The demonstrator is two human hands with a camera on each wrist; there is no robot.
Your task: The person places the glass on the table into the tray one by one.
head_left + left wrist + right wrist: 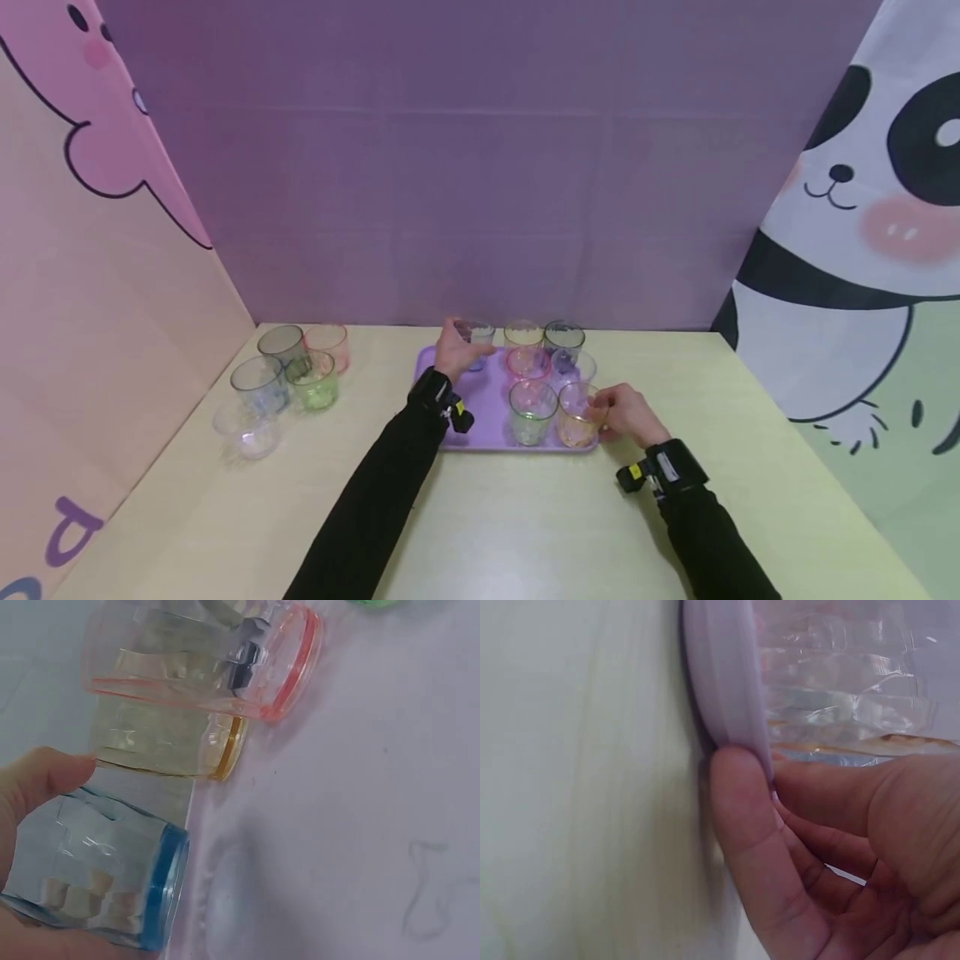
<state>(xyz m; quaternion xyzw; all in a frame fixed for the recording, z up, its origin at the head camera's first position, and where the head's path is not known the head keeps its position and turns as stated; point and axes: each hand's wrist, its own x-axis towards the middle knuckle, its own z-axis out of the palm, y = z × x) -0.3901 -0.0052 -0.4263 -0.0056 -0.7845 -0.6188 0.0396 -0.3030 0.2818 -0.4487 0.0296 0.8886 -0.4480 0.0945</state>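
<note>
My left hand (pixel 454 354) grips a clear glass with a blue base (pixel 97 862) at the back left corner of a purple tray (pixel 480 417). Whether its base touches the tray, I cannot tell. At the front right corner, my right hand (pixel 630 412) pinches the tray's rim (pixel 731 682) between thumb and finger, close beside an amber-tinted glass (pixel 577 418). Also standing on the tray are a green glass (pixel 532 417), a pink one (pixel 528 364), a yellow one (pixel 523 335), a dark grey one (pixel 564 336) and a clear one (pixel 583 368).
Left of the tray, a second group stands on the pale table (pixel 510 525): a grey glass (pixel 281 342), pink glass (pixel 330 346), blue glass (pixel 258 385), green glass (pixel 315 390) and clear glass (pixel 251 433). A purple wall (pixel 480 183) rises behind the table.
</note>
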